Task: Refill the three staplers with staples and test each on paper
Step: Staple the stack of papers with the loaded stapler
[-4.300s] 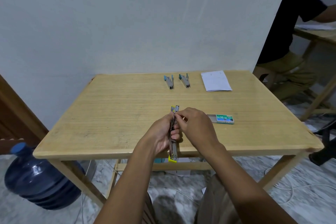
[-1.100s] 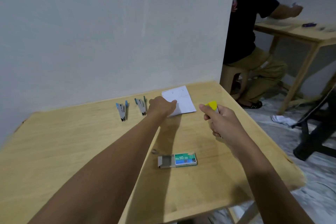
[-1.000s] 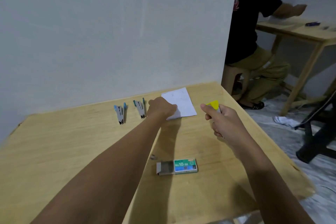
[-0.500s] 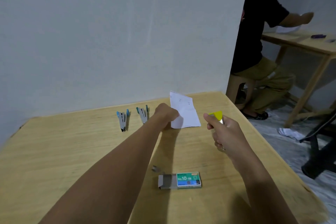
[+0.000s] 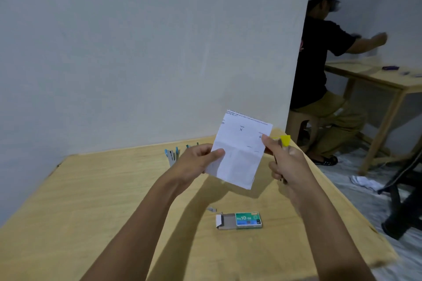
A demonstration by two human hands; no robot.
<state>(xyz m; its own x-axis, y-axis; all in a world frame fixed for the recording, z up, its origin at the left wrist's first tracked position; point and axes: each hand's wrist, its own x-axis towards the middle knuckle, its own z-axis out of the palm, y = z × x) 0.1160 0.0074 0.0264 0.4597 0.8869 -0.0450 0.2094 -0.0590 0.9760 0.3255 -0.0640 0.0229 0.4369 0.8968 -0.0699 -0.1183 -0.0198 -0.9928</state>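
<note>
**Paper held up, yellow stapler at its edge**

A plain grey wall (image 5: 137, 52) backs the wooden table (image 5: 91, 201). Past the wall's corner, another person (image 5: 319, 64) in a black shirt sits at a second table (image 5: 376, 77).

The paper (image 5: 239, 153) is off the table, held upright between the two hands. A line of print runs along its top edge, too small to read, and a small "X" sits below it. Fold creases cross the sheet.

The left hand (image 5: 194, 164) pinches the paper's left edge, thumb in front. The right hand (image 5: 290, 166) is curled round the yellow stapler (image 5: 285, 140), whose yellow end pokes up just beside the paper's right edge, with the thumb resting on the sheet.

Near the front of the table lies the box (image 5: 242, 220), its tray slid partly out to the left, the green and blue label reading "No10-1M". A blue stapler (image 5: 171, 155) lies near the wall, and just beside it the teal tips of another stapler (image 5: 191, 145) show above the left hand. A short staple strip (image 5: 212, 209) lies just left of the box
</note>
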